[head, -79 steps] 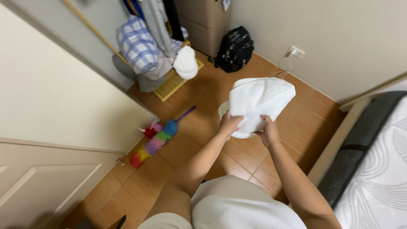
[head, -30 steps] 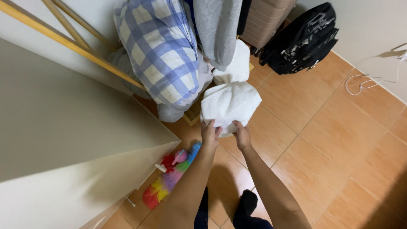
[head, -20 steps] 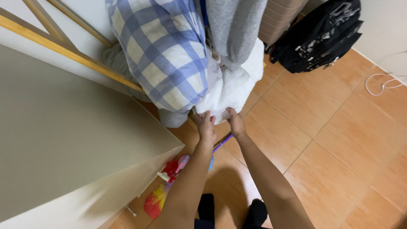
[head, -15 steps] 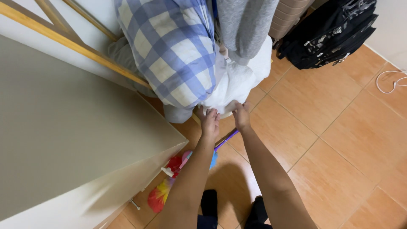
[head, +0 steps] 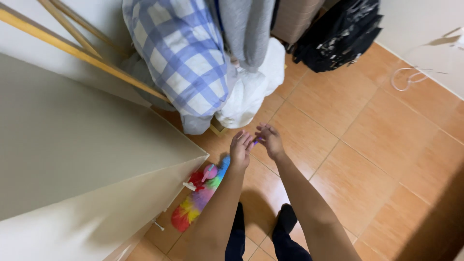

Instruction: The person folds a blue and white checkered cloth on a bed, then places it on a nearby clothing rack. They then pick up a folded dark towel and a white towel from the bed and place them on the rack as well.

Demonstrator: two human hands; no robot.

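Feet in dark socks (head: pixel 286 223) stand on the orange floor tiles (head: pixel 382 145) at the bottom of the view, close to the pale door panel (head: pixel 72 159) that fills the left side. Beside that panel a rainbow-coloured duster (head: pixel 198 198) lies flat on the floor, its fluffy head toward the feet and its purple handle running up under the hands; it seems simply laid against the door edge, out of the walking path.

Both forearms reach forward and down over the tiles. The left hand (head: pixel 240 150) is open, fingers loosely spread and holding nothing. The right hand (head: pixel 270 140) is just beside it, fingers relaxed and also empty, with the tip of the duster handle showing between the two hands. Neither touches the laundry.

Just beyond the fingertips sits a white bundle of cloth (head: pixel 253 87), slumped on the floor against a low wooden edge, resting under hanging clothes. A blue-and-white checked garment (head: pixel 181 53) and a grey garment (head: pixel 246 29) hang above it, draped so that they partly cover the bundle. Long wooden poles (head: pixel 82 55) lean across the wall at the left. Farther back a brown suitcase (head: pixel 295 17) and a black bag (head: pixel 338 34) stand against the wall, and a white cable (head: pixel 406 77) loops on the floor at the right.
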